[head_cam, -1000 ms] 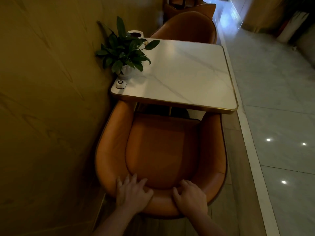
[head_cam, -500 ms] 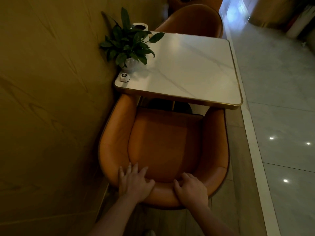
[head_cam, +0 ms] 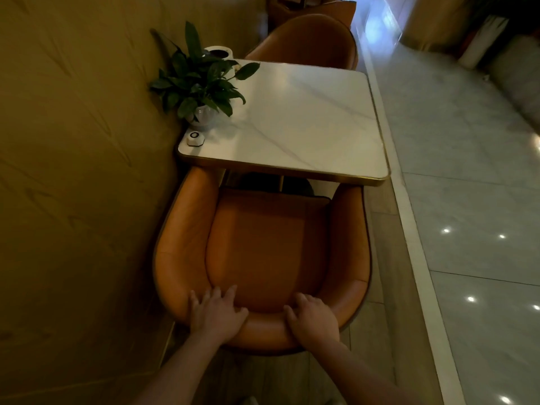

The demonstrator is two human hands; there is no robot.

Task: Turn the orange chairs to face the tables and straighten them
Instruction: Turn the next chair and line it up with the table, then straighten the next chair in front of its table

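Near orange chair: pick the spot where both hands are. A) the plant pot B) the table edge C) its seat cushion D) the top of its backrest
D: the left hand and the right hand both lie over the curved backrest rim of the near orange chair.

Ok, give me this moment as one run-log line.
near orange chair: faces table, arm tips at its edge | left hand: flat on backrest rim, fingers spread | right hand: fingers curled over backrest rim
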